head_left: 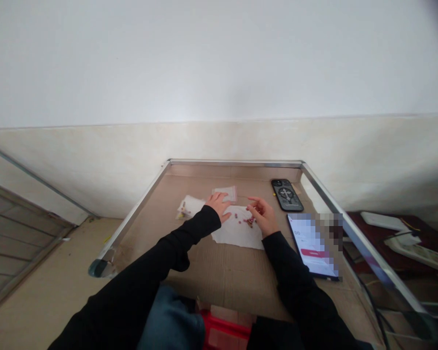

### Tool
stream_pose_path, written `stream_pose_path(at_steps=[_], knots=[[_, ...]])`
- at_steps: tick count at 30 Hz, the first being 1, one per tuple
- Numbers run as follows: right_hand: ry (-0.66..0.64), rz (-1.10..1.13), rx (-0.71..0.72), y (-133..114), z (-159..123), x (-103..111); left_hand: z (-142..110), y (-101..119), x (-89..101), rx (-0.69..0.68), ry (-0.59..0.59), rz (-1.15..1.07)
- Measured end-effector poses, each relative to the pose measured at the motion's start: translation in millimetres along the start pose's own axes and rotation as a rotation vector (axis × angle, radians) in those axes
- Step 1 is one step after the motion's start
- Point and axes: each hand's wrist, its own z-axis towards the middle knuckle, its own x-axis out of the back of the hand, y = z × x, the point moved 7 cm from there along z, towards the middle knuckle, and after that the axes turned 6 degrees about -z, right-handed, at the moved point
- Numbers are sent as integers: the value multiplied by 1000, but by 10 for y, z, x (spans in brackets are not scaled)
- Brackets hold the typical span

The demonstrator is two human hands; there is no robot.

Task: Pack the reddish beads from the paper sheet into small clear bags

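My left hand (219, 206) lies palm down with its fingers spread, over the upper left of a white paper sheet (237, 238). Its fingertips reach to a small clear zip bag (230, 193) with a pink edge. Beyond the paper's right edge, my right hand (263, 215) has its fingers curled and the thumb close to them; what they hold, if anything, is too small to make out. Small dark red and pink beads (249, 222) are heaped on the paper near this hand, with a few more (238, 219) scattered to their left.
A clear bag with small yellowish pieces (184, 210) lies left of my left hand. At the right are a phone in a dark case (286, 195) and a tablet with a lit screen (310, 243). A metal frame (237, 163) borders the cardboard-covered table (211, 272).
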Motion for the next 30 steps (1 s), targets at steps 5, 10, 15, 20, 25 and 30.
stream_pose_path(at_steps=[5, 10, 15, 20, 25, 30], knots=[[11, 1, -6, 15, 4, 13, 136, 85, -252, 2, -55, 31], [6, 17, -21, 12, 8, 6, 168, 67, -381, 17, -121, 43], [24, -7, 0, 25, 11, 9, 151, 107, -376, -23, -104, 57], [52, -34, -21, 43, 21, 44, 124, 223, -232, -92, -60, 118], [91, 19, -98, 51, 29, 87, 80, 482, -39, -261, -4, 194], [140, 151, -135, 92, 27, 107, 33, 652, 18, -402, 59, 212]])
